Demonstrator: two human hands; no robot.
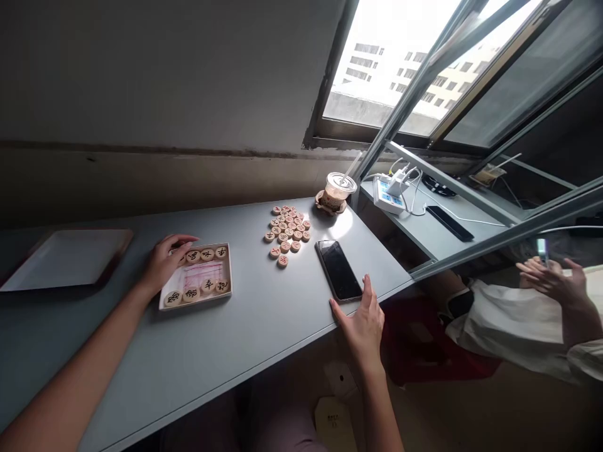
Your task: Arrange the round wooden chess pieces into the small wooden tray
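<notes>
My left hand (162, 267) is at the far left corner of a small open box (227, 267), its thumb inside the rim and its fingers along the far edge. In the box lie two rows of round wooden Chinese chess pieces (191, 294) with black characters, and a pink-printed paper (202, 274) between them. A piece under my thumb is partly hidden. At the near end of a black smartphone (338, 270) is my right hand (365, 323), thumb on one side and fingers on the other. The phone lies flat, screen up.
Loose pieces with red characters (289, 226) lie in a cluster beyond the phone. A lidded drink cup (335, 191) with a straw stands behind them. A shallow tray (68, 257) is at left. Metal frame bars (419, 81), a power strip (389, 194) and a seated person (522, 307) are at right.
</notes>
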